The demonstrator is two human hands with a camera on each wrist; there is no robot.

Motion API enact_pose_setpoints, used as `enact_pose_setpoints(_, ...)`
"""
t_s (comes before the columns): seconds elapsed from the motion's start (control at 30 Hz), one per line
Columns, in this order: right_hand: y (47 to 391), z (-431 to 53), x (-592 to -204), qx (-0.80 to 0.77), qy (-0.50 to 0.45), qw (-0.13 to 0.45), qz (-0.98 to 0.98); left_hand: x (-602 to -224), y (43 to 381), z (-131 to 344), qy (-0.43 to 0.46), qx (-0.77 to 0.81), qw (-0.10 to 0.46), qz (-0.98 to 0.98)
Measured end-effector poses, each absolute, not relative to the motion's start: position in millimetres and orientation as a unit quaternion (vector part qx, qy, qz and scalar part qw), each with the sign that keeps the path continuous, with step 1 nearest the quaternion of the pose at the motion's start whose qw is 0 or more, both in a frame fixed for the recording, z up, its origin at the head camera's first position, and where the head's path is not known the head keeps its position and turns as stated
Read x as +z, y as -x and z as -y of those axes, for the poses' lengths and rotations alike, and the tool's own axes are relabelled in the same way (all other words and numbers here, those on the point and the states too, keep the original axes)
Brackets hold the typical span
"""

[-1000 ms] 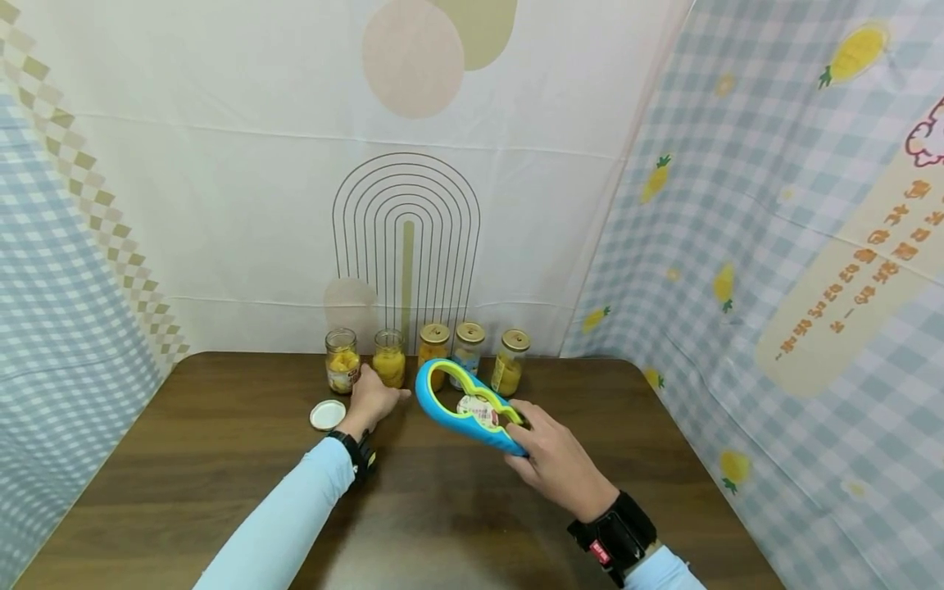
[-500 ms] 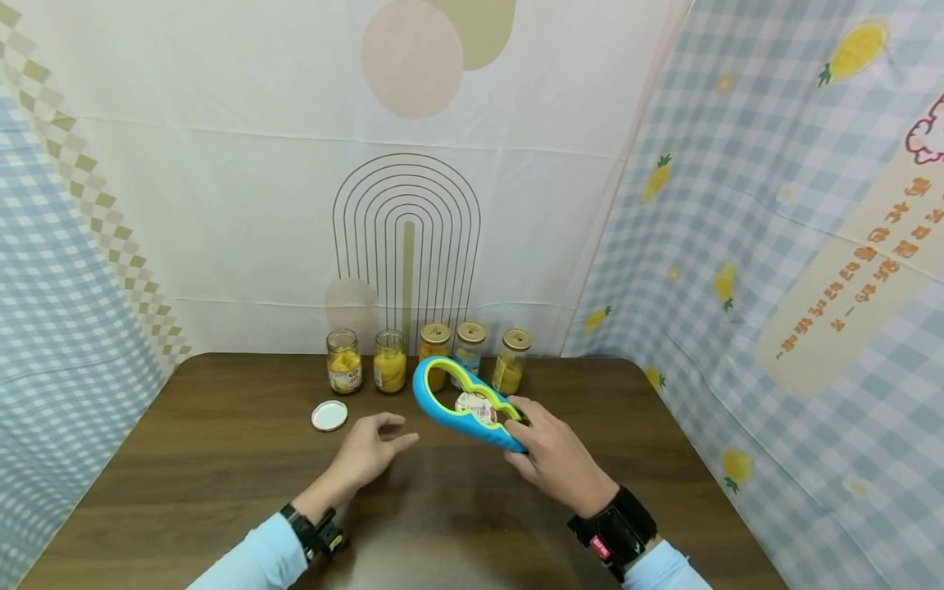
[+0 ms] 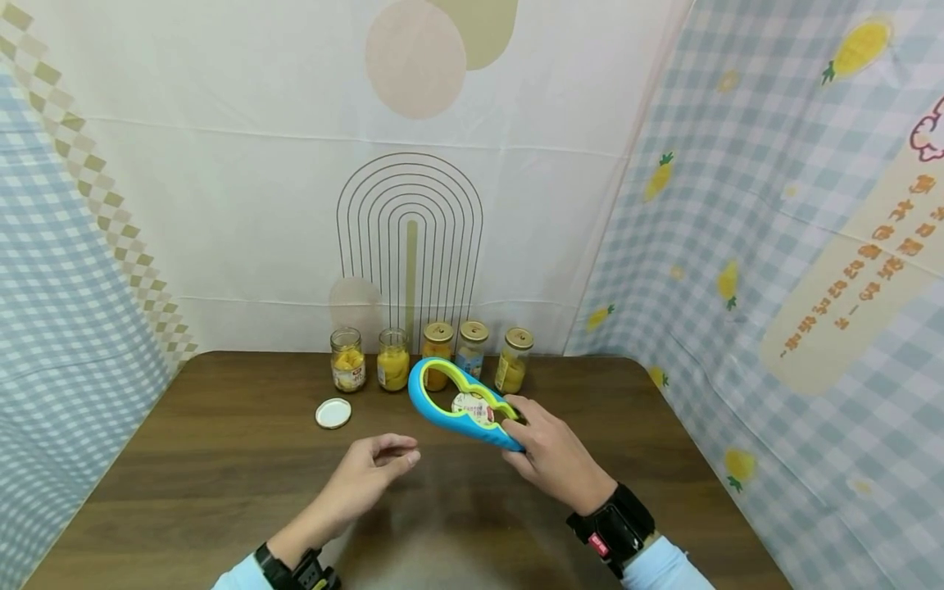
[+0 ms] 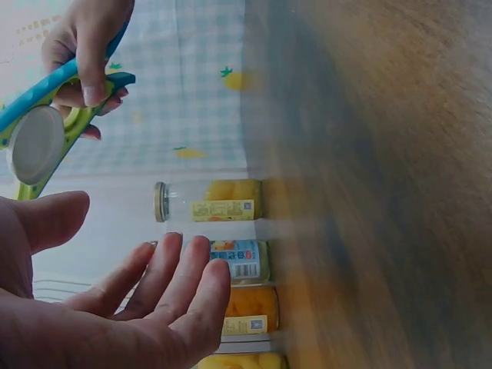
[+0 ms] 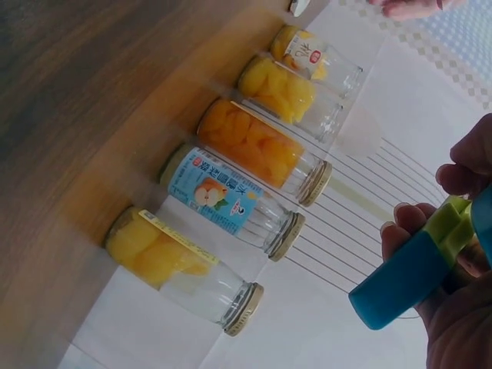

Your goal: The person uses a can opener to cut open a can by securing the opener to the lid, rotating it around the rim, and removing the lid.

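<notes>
My right hand (image 3: 553, 455) grips the end of a blue and green jar opener (image 3: 457, 422) above the table. A round jar lid (image 3: 472, 407) sits within the opener's frame; its pale face (image 4: 37, 146) shows in the left wrist view. My left hand (image 3: 369, 471) hovers lower left of the opener, holding nothing, its fingers (image 4: 177, 277) relaxed and apart from the thumb. Beyond the hands stand two lidless jars of yellow fruit, the leftmost jar (image 3: 348, 369) and its neighbour (image 3: 393, 369). A white lid (image 3: 333, 414) lies in front of the leftmost jar.
Three jars with gold lids continue the row rightward: an orange fruit jar (image 5: 250, 142), a blue-labelled jar (image 5: 219, 192) and a yellow fruit jar (image 5: 165, 250). The wooden table (image 3: 184, 475) ends at a pale cloth backdrop (image 3: 258, 205); a checked cloth (image 3: 664, 270) hangs at the right.
My left hand has come away from the two lidless jars, back toward the near side of the table. The right hand and the opener have hardly moved.
</notes>
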State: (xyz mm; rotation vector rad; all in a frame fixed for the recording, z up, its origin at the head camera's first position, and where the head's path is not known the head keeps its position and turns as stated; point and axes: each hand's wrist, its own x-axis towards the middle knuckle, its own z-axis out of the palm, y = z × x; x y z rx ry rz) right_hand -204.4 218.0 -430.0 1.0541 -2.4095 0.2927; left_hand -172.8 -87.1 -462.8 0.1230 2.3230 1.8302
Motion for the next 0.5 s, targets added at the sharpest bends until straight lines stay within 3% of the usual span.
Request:
enact_pose_setpoints(0.27, 204, -219, -429, 0.108, -0.392, 0.248, 0.879, -465, 182, 79, -0.050, 0.658, 0.113, -0.743)
enact_pose_setpoints(0.5, 203, -217, -429, 0.116, -0.402, 0.246, 0.874, -455, 190, 63, -0.113, 0.782, 0.234, -0.567)
